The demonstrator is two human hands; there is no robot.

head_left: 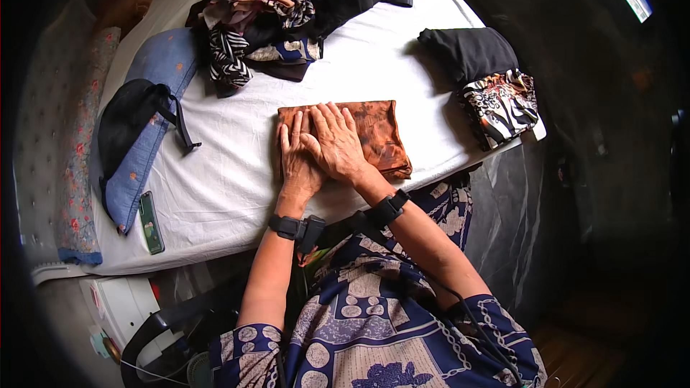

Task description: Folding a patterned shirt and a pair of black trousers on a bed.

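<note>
A rust-brown garment with dark blotches (377, 133) lies folded into a flat rectangle near the front edge of the bed. Both of my hands press down on its left half. My left hand (300, 162) rests flat with its fingers stretched toward the far edge of the cloth. Partly over it lies my right hand (336, 140), fingers extended and slightly apart, covering some of the left thumb side. Neither hand grips the fabric. Each wrist wears a black strap, and the left one carries a small dark box.
A heap of crumpled clothes (266, 14) sits at the far side of the white-sheeted bed (359, 65). Folded dark and patterned garments (496, 97) lie at the right edge. On the left are a blue pillow (162, 57), a black bag (129, 122) and a phone (151, 223).
</note>
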